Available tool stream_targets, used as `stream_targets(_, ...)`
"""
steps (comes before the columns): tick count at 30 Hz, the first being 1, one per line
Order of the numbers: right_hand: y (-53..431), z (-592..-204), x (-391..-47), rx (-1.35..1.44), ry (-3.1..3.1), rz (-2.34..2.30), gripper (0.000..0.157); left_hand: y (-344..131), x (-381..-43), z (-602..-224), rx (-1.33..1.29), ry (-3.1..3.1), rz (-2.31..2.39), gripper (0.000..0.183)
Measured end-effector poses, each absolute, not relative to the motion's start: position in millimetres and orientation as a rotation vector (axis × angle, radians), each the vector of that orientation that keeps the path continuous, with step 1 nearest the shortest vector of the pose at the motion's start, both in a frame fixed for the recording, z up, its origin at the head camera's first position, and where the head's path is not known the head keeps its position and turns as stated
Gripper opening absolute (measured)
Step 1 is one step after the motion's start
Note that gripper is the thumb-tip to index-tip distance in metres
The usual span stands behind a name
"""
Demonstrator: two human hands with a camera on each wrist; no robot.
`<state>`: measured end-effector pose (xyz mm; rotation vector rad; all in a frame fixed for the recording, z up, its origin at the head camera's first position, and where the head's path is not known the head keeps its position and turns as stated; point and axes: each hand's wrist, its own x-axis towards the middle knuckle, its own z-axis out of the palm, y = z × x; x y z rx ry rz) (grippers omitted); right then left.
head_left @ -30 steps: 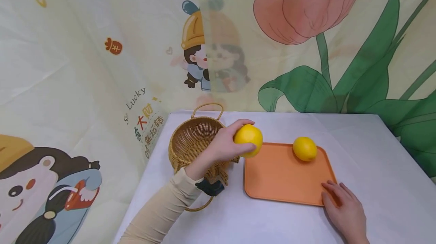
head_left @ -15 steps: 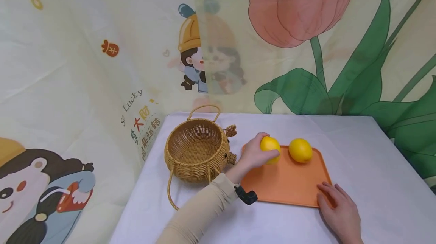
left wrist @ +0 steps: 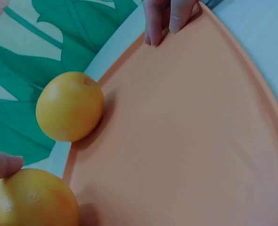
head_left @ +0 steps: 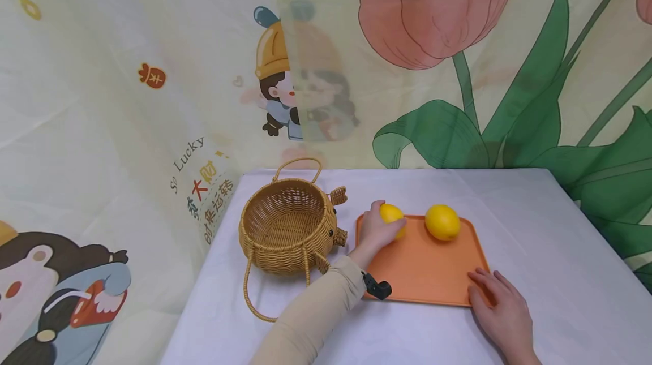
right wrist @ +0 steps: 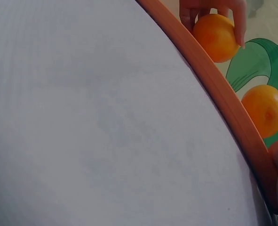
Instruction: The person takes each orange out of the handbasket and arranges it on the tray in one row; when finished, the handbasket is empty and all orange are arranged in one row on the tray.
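Observation:
My left hand (head_left: pixel 376 230) grips an orange (head_left: pixel 392 219) with yellowish peel over the back left of the orange tray (head_left: pixel 423 269). In the right wrist view its fingers hang down around the held orange (right wrist: pixel 217 38). A second orange (head_left: pixel 442 222) sits at the tray's back edge, a short way to the right. My right hand (head_left: pixel 504 311) rests at the tray's right rim, fingertips touching it. In the left wrist view, fingertips of the right hand (left wrist: pixel 169 19) lie on the rim, while the held orange (left wrist: pixel 33 200) shows at the lower left.
Left of the tray stands a woven wicker basket (head_left: pixel 285 260) shaped like an animal, with handles at its back and front. A white cloth covers the table (head_left: pixel 524 223). Printed curtains (head_left: pixel 326 144) hang behind and to the left.
My left hand has carried the orange from beside the basket, right and then down over the tray's back left. The right hand stays at the rim. The head view has shifted slightly.

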<state>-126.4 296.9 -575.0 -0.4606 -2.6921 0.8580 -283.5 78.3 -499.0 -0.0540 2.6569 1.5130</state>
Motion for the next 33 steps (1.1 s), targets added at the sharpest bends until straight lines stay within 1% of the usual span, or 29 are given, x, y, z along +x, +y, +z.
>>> stream_targets(5, 297, -576, -128, -0.449, -2.686, 0.85, 0.035, 74, -290, -510, -0.08, 2.707, 1.525, 0.077)
stream_targets(13, 294, -577, -130, -0.486, -2.694, 0.854, 0.036, 74, -295, -518, -0.081, 2.777, 1.502, 0.078)
stream_targets(27, 298, -577, -129, -0.365, -2.66, 0.823, 0.034, 70, -296, -514, -0.015, 2.832, 1.377, 0.079)
stream_targets(33, 297, -578, -130, -0.389, -2.675, 0.838, 0.036, 70, -297, -516, -0.016, 2.837, 1.324, 0.079)
